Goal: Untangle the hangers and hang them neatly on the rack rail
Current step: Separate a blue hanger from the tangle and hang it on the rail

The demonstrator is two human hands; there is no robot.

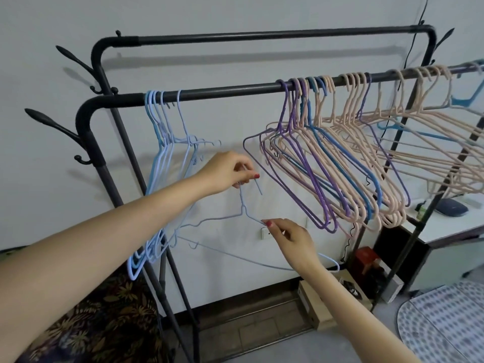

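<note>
A pale blue wire hanger (225,254) is held below the front rack rail (225,90). My left hand (227,172) pinches its hook, which points down to the right. My right hand (290,238) grips its right shoulder wire. Several light blue hangers (162,142) hang together at the rail's left end, and the held hanger's left end overlaps their lower parts. A tangled mass of beige, purple and blue hangers (340,158) hangs on the rail's right half.
A second black rail (262,36) runs behind and higher. Coat hooks (47,121) stick out from the left posts. A white table (450,224), cardboard boxes (322,307) and a red object sit at lower right; patterned fabric (91,318) lies lower left.
</note>
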